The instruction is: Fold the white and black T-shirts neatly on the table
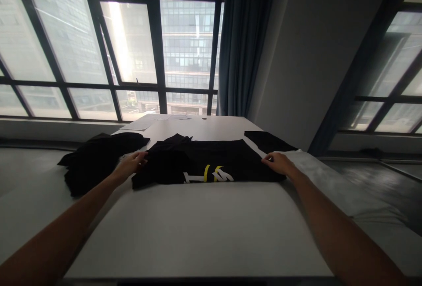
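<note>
Gripping soft black shirt (211,163) edges: left hand (132,163), right hand (278,163).

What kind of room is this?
Probably an office or workroom high up in a city building. Tall windows look out on other towers, and a plain white table holds a black shirt and some papers.

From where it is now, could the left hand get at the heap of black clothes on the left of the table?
Probably yes. The left hand grips the left edge of the black printed shirt, and the heap of black clothes lies just beside it on the white table, with nothing between.
</note>
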